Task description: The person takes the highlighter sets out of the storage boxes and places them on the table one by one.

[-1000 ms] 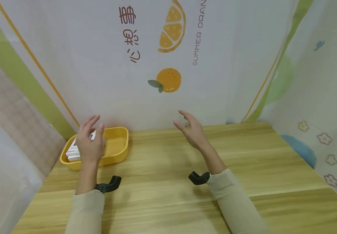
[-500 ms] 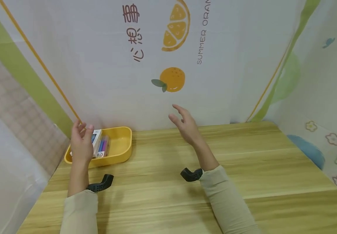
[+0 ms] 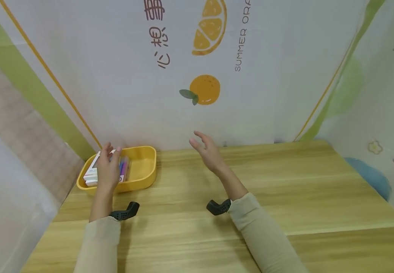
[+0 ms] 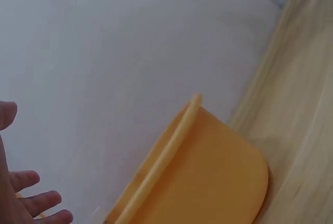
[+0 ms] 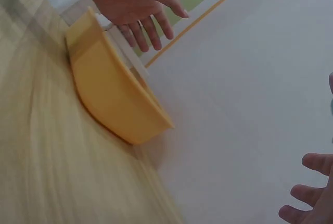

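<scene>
A yellow tray (image 3: 142, 172) sits at the far left of the wooden table (image 3: 217, 227), against the printed backdrop. It holds white boxes (image 3: 92, 174) and some coloured pens (image 3: 123, 167). My left hand (image 3: 109, 168) hovers over the tray's left half with fingers spread and relaxed, holding nothing. In the right wrist view the left hand (image 5: 132, 2) hangs above the tray (image 5: 112, 96). My right hand (image 3: 206, 151) floats open above the table's back middle, apart from everything. The tray's rim (image 4: 156, 161) shows in the left wrist view.
A white backdrop (image 3: 197, 76) with orange prints stands right behind the table. Fabric walls close off both sides. Bare wood stretches to the right of the tray and toward the front edge.
My left hand has moved right and down from the tray's left edge to over the boxes. The right hand has drifted slightly left and lower.
</scene>
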The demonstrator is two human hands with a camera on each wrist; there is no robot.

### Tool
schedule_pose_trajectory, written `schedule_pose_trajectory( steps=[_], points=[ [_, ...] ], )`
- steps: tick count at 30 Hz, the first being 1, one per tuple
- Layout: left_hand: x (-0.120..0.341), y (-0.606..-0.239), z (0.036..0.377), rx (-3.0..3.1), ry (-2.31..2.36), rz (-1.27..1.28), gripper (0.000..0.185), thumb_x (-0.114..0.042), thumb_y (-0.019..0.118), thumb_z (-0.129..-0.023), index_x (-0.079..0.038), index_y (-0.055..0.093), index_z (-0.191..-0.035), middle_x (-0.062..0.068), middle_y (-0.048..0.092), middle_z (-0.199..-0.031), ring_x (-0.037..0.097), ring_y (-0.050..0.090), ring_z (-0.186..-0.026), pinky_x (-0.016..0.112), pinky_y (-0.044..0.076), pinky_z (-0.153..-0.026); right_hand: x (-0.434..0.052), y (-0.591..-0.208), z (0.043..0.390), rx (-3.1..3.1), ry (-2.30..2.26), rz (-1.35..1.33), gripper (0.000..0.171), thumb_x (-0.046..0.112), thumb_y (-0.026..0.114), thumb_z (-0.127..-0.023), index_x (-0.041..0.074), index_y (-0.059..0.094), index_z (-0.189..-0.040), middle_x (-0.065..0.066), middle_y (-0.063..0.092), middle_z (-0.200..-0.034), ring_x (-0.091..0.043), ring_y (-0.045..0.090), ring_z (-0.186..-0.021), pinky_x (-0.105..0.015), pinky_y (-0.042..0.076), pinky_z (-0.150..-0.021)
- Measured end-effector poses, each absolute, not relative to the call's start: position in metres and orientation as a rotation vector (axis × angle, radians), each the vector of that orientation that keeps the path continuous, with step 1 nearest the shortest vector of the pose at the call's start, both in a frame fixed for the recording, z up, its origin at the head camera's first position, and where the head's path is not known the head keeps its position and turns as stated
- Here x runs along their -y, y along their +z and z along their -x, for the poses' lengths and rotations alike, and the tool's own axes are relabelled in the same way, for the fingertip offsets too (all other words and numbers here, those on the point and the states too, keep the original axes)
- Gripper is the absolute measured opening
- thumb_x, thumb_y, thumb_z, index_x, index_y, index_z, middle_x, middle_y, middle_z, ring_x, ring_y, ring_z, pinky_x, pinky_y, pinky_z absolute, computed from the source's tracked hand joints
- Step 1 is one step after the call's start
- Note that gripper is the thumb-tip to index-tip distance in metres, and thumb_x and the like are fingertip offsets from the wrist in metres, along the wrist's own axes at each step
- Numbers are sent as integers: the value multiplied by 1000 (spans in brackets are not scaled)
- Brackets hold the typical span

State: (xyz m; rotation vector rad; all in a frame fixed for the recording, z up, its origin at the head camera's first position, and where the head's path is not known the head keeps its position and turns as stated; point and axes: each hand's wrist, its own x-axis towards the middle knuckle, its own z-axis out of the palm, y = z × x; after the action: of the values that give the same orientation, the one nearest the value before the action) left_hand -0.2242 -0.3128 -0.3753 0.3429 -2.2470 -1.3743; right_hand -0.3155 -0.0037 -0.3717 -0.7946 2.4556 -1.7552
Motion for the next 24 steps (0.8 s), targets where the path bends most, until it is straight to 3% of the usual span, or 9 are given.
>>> schedule_pose_trajectory(
  steps=[7, 13, 24],
  points=[
    [315, -380, 227, 2178, -1329, -424, 67, -50, 40, -104, -8, 36, -156, 16, 33, -164, 39, 25, -153, 57, 20, -124, 18, -389, 312, -2449, -1699, 704, 74, 54, 49, -101, 13, 30, -160, -12, 26, -166, -35, 21, -155, -62, 24, -121],
    [328, -378, 224, 2125, -1195, -491, 62, -47, 39, -105, -1, 52, -145, 26, 48, -150, 44, 40, -143, 59, 27, -119, 37, -399, 305, -2412, -1664, 628, 75, 59, 48, -99, 20, 29, -160, -10, 27, -167, -36, 26, -153, -63, 28, -119],
    [338, -379, 223, 2242, -1117, -614, 70, -54, 30, -105, -1, 49, -147, 26, 46, -152, 45, 39, -143, 61, 27, -118, 46, -410, 298, -2368, -1664, 605, 75, 60, 48, -99, 21, 28, -161, -8, 26, -168, -39, 34, -150, -60, 36, -116]
  ],
)
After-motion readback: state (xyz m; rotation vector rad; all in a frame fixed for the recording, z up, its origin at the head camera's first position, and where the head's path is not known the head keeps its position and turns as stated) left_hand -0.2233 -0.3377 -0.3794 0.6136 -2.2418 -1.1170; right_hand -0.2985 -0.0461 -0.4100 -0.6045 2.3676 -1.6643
